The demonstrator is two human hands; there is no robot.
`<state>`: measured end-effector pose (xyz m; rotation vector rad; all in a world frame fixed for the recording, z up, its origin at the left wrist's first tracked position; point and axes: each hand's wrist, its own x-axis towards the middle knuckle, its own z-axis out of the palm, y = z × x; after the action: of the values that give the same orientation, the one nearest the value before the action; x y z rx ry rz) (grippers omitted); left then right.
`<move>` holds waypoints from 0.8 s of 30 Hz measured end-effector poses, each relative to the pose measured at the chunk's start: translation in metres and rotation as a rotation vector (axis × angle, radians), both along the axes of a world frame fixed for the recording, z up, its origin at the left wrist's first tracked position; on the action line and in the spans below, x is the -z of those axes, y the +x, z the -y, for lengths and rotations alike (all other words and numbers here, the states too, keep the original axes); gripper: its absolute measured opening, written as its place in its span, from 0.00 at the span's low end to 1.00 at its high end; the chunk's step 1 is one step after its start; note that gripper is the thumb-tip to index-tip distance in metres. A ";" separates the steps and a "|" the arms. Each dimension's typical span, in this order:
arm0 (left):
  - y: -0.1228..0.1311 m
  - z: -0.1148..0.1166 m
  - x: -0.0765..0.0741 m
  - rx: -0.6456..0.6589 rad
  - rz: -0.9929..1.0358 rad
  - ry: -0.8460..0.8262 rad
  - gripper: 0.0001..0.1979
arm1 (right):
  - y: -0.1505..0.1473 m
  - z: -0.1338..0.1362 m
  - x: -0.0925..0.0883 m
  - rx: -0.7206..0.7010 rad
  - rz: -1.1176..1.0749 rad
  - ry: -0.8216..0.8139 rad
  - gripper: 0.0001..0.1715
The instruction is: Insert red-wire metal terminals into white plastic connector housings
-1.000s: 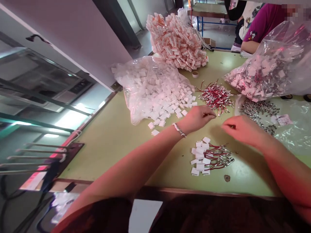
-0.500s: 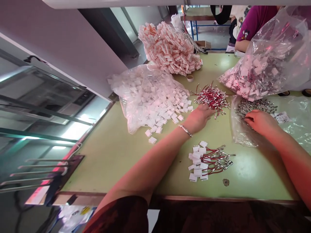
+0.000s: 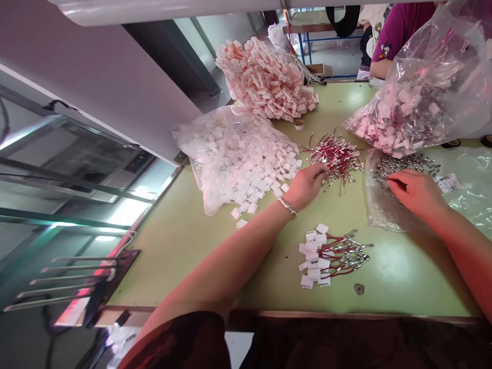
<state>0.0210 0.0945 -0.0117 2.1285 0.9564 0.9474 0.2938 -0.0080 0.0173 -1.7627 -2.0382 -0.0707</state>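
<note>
My left hand (image 3: pixel 307 185), with a bracelet at the wrist, is closed in a pinch at the left edge of a pile of short red wires with silver metal ends (image 3: pixel 335 154). What its fingertips hold is too small to make out. Over the near edge of a heap of small metal parts (image 3: pixel 409 166) on a clear plastic bag (image 3: pixel 388 212), my right hand (image 3: pixel 417 192) has thumb and forefinger drawn together; anything between them is hidden. Closer to me lie several finished-looking pieces (image 3: pixel 334 256), white blocks joined to red wires with metal tubes.
An open bag spills white plastic blocks (image 3: pixel 265 171) at the left. Behind it rises a heap of pinkish-white connectors (image 3: pixel 269 82). A filled clear bag (image 3: pixel 407 113) stands back right, near a person's purple sleeve (image 3: pixel 400 33). A metal-pronged rack (image 3: pixel 115 277) sits at the table's left edge.
My left hand has drawn back slightly left from the red wires, its fingers now pinched together. The right hand stays at the metal parts, with its fingers shifted slightly.
</note>
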 end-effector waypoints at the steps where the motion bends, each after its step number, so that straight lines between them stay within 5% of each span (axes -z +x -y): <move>1: -0.005 -0.001 0.002 -0.107 0.173 -0.150 0.04 | -0.001 0.000 0.001 -0.011 -0.017 0.001 0.14; 4: -0.021 -0.005 0.000 -0.317 0.497 -0.538 0.04 | -0.004 -0.001 0.005 -0.039 -0.041 0.003 0.13; 9: -0.042 0.004 -0.018 -0.303 0.185 -0.788 0.02 | -0.010 0.004 0.005 -0.090 -0.090 -0.002 0.11; 18: -0.061 0.054 -0.029 -0.223 -0.747 -0.008 0.11 | -0.030 0.016 -0.002 -0.161 -0.135 -0.151 0.13; 24: -0.051 0.060 -0.020 0.058 -0.679 0.149 0.09 | -0.051 0.019 -0.010 -0.247 -0.219 -0.259 0.13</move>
<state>-0.0296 0.0347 0.0081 2.6540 1.1479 0.2531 0.2428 -0.0267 0.0270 -1.5630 -2.1561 0.4608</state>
